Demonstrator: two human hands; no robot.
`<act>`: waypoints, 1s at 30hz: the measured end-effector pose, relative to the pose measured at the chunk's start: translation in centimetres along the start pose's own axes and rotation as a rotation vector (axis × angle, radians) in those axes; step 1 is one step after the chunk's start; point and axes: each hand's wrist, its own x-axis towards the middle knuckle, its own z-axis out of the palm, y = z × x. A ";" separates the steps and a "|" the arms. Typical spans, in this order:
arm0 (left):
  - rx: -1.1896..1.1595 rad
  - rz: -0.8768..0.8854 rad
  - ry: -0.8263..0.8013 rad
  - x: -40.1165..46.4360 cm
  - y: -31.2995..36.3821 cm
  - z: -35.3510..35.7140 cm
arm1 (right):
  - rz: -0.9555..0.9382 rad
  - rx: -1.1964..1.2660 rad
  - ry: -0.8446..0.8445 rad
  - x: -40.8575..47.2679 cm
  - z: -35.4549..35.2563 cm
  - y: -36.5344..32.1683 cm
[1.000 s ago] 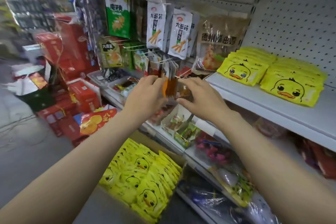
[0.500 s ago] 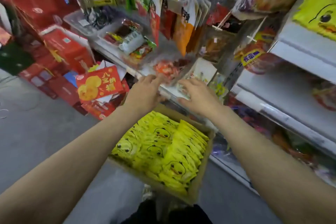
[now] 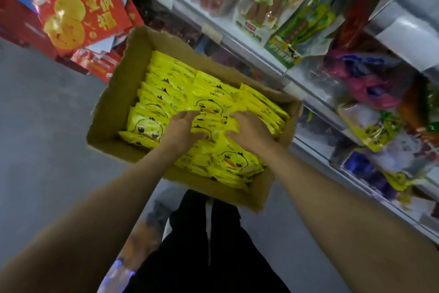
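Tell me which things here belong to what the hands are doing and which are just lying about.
In the job: left hand, right hand, both gripping yellow duck packets; the cardboard box holding them.
Lying about: red gift box, clear snack bag, green snack bag, shelf edge.

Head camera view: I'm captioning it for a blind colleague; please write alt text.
A person's left hand and right hand grip yellow duck-face snack packets in an open brown cardboard box packed full of them. White shop shelves of bagged snacks stand to the right.
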 end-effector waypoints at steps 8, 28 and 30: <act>0.087 0.136 0.197 6.6 -0.3 -0.7 | -0.057 0.083 0.166 6.7 -1.1 -2.1; -0.069 0.121 0.183 3.2 -3.9 -2.6 | -0.039 -0.205 0.247 10.4 -1.1 -4.7; -0.126 0.075 0.154 1.5 -4.1 -3.6 | -0.152 -0.046 0.284 9.0 -2.5 -5.3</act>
